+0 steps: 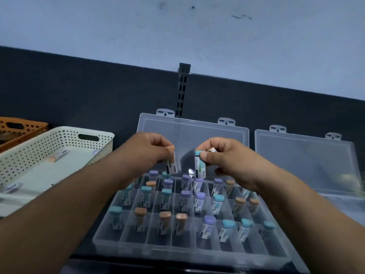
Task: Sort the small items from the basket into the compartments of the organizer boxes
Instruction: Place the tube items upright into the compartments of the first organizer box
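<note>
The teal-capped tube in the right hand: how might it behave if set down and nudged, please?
Probably light: the right hand pinches the teal-capped tube by its cap end. Tall and narrow, so likely tippy; several tubes in the organizer box lean.

White basket at 9 o'clock, dotted with dark holes; an orange crate behind it has the same dots. Clear box at 6 o'clock. Vials have teal, purple or tan caps and white labels marked green and black. The raised vial is teal-capped. Pale blue wall at 12 o'clock, above a navy panel.

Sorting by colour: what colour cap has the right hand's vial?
Teal cap, seen in head view.
</note>
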{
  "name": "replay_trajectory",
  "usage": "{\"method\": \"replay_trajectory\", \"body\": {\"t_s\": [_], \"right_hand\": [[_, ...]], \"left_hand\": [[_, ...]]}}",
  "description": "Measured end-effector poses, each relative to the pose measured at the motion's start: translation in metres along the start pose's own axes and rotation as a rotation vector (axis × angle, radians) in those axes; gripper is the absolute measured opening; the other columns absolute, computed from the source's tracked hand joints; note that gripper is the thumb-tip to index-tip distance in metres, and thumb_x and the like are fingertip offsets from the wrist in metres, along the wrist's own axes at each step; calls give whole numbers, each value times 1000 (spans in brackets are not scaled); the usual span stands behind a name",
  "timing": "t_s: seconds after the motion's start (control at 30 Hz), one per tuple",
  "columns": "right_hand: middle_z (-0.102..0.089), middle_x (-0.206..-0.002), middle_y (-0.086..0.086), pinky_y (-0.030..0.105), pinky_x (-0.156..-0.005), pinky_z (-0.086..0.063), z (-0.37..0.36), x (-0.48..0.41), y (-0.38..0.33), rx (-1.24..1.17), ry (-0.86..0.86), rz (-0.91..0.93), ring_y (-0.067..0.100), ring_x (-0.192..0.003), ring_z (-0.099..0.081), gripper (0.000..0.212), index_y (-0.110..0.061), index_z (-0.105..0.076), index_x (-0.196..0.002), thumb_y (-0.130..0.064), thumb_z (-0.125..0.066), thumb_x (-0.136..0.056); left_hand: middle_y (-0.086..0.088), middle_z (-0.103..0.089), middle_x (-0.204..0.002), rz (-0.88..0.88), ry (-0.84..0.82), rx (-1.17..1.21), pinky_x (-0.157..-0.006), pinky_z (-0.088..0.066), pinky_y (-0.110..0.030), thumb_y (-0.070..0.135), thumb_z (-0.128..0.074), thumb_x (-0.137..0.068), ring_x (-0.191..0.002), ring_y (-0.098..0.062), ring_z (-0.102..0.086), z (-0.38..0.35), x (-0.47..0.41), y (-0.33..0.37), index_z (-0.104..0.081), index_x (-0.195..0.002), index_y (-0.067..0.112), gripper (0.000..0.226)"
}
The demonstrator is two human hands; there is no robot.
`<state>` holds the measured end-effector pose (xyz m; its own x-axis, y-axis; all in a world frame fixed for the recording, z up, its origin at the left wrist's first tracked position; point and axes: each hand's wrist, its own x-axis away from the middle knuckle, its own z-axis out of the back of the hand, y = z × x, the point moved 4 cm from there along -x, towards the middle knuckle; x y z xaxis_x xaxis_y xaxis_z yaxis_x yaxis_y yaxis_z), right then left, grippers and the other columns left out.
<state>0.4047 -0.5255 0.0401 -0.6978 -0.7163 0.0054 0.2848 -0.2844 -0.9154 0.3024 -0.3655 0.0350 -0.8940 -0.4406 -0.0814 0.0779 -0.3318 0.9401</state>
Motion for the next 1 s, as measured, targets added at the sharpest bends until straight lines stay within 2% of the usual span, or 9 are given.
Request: {"method": "replay_trajectory", "body": {"t_s": [0.13,0.23,0.33,0.4,0.53,0.73,0.87,0.93,1.0], "right_hand": [[-59,-74,2,17,-52,-41,17,4,1,133,50,37,11,-64,-48,6,-12,-68,-94,-13,-63,-91],[-60,-70,-3,11,-47,-38,19,3,8,277,61,66,3,-55,-47,3,-13,-69,-90,-15,-67,-89],[-63,-73,-3,12,-46,-39,18,0,16,418,64,66,2,-53,-49,3,-17,-69,-85,-15,-68,-88],[-65,-75,-3,19,-50,-45,19,-1,18,492,88,54,7,-57,-55,7,-21,-68,-82,-17,-70,-87],[-67,-82,-2,38,-71,-57,18,-3,21,595,100,33,21,-75,-66,8,-25,-66,-80,-21,-71,-85],[-68,-85,0,35,-70,-57,11,-4,28,697,50,-13,20,-77,-66,7,-22,-66,-81,-19,-71,-84],[-62,-90,-14,22,-64,-51,4,-7,35,752,-9,-42,12,-79,-61,6,-25,-68,-86,-19,-69,-86],[-58,-92,-18,22,-69,-50,1,-9,39,765,-34,-55,10,-84,-59,7,-25,-69,-90,-19,-69,-86],[-65,-97,-8,27,-77,-54,0,-12,42,780,-47,-74,13,-88,-62,9,-26,-69,-93,-20,-69,-86]], "left_hand": [[0,-70,-78,-51,22,-244,-60,-49,-23,19,-66,-88,-70,-11,-63,-12,-3,6,-69,-84,17,6],[6,-68,-73,-123,24,-413,-59,-47,-24,22,-67,-86,-67,-8,-62,-19,-8,8,-66,-79,24,8],[8,-67,-74,-145,-24,-522,-59,-48,-23,22,-68,-85,-69,-8,-63,-27,-12,6,-65,-77,25,9],[11,-65,-76,-142,-53,-561,-55,-44,-20,21,-67,-86,-70,-6,-61,-32,-14,4,-65,-79,26,9],[12,-63,-79,-130,-101,-588,-51,-43,-18,18,-64,-88,-70,-6,-60,-37,-20,-1,-66,-81,26,11],[9,-66,-87,-134,-179,-667,-63,-46,-19,19,-66,-87,-79,-5,-60,-47,-27,-11,-67,-85,26,7],[8,-66,-88,-122,-212,-708,-67,-47,-22,21,-64,-87,-79,-7,-60,-53,-31,-20,-69,-88,23,5],[9,-64,-84,-113,-220,-729,-68,-46,-23,21,-64,-86,-78,-7,-60,-56,-32,-23,-69,-88,23,6],[9,-63,-82,-109,-226,-745,-68,-47,-24,21,-64,-86,-77,-8,-60,-58,-33,-24,-68,-87,24,5]]}}
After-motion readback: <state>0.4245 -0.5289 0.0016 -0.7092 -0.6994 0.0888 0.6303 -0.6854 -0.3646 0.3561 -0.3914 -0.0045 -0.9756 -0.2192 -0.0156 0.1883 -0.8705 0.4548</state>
